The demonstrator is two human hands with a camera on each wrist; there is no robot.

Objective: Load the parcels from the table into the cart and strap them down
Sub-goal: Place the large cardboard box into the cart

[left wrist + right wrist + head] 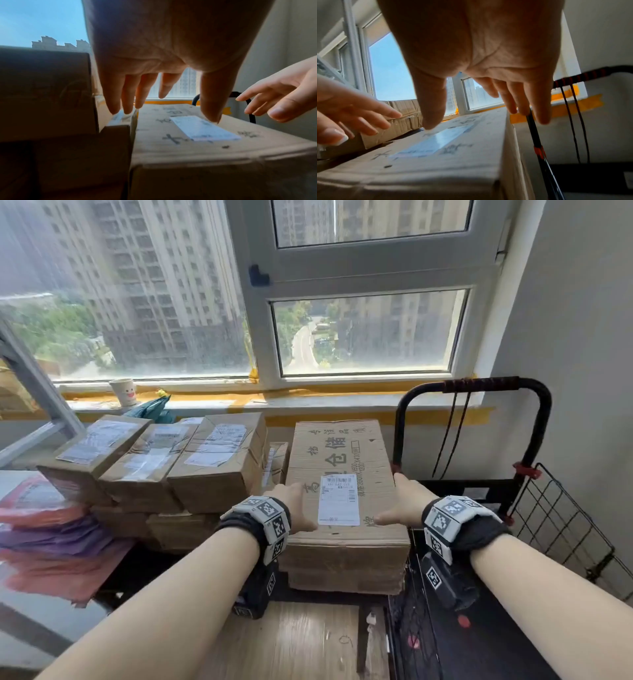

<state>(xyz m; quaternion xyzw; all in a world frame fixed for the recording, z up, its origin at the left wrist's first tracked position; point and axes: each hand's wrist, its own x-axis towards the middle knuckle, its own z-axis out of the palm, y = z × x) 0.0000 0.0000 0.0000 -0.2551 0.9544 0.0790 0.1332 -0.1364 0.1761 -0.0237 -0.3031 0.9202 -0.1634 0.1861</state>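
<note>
A large flat cardboard parcel (339, 446) with a white label (338, 501) lies at the table's right end, next to the cart. My left hand (294, 508) is at its left edge; its thumb touches the label and its straight fingers (128, 97) point down beside that edge. At the right edge is my right hand (400, 501), thumb on the top face and straight fingers (539, 102) reaching past the edge. Neither hand grips anything. The black cart (479, 645) stands to the right, with two dark cords (452, 433) hanging from its handle (479, 385).
Several smaller labelled boxes (144, 453) are stacked left of the big parcel, touching it. Pink and purple mailer bags (51, 525) lie at far left. A paper cup (123, 392) stands on the sill. A folded wire side panel (565, 518) leans at the cart's right.
</note>
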